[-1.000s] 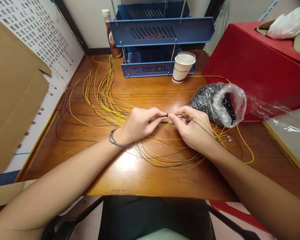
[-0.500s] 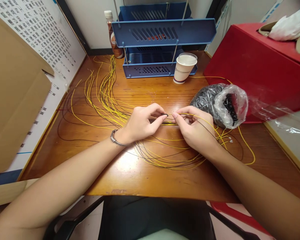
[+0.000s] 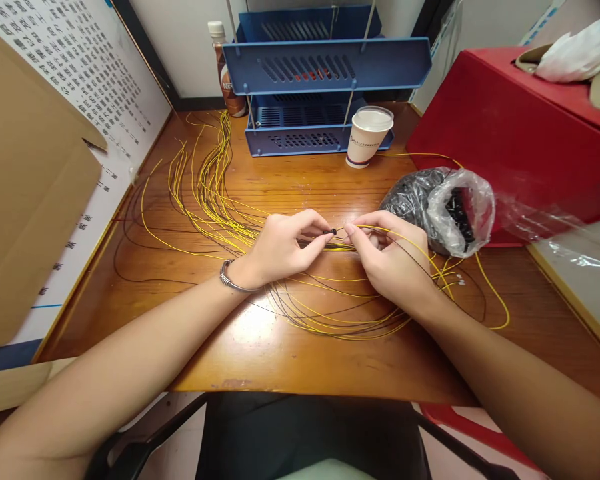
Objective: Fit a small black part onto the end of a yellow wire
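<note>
My left hand (image 3: 280, 248) pinches a small black tube piece (image 3: 329, 231) between thumb and forefinger over the middle of the wooden desk (image 3: 260, 347). My right hand (image 3: 387, 257) pinches the end of a yellow wire (image 3: 405, 241) and holds its tip right at the black piece. The two fingertips nearly touch. A loose spread of yellow and dark wires (image 3: 210, 193) lies under and around both hands, fanning to the back left.
A clear plastic bag of small black pieces (image 3: 437, 207) lies right of my hands against a red box (image 3: 510, 133). A blue stacked letter tray (image 3: 320, 73), a paper cup (image 3: 367, 137) and a bottle (image 3: 227, 67) stand at the back. Cardboard (image 3: 25, 200) leans at the left.
Both hands stay pinched together at the same spot. The view has shifted slightly; the fingertips have moved only a little.
</note>
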Tool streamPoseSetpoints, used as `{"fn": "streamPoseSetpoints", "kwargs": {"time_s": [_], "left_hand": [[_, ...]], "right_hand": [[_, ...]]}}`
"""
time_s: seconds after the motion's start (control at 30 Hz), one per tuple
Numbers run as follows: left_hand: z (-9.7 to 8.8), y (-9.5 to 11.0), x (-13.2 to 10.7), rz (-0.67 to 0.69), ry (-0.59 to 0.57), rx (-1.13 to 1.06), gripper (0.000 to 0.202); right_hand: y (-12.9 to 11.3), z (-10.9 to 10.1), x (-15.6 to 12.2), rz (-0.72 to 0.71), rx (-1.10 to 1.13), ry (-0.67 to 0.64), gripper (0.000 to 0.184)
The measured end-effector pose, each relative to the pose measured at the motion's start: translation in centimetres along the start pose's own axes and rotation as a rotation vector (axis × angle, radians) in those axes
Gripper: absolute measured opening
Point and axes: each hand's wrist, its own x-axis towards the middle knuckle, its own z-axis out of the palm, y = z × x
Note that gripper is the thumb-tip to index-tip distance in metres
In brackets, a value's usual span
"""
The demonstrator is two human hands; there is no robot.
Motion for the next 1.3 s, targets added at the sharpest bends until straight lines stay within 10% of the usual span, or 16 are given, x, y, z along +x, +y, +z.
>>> {"fn": "streamPoseSetpoints", "kwargs": {"time_s": [0.9, 1.3], "left_hand": [[-0.1, -0.3, 0.4, 0.092, 0.006, 0.12, 0.014], [-0.2, 1.0, 0.0, -0.145, 0.029, -0.059, 0.014]], "right_hand": [[-0.5, 0.3, 0.1, 0.154, 0.393, -0.08, 0.027], [-0.9, 0.2, 0.0, 0.161, 0.423, -0.103, 0.021]]}}
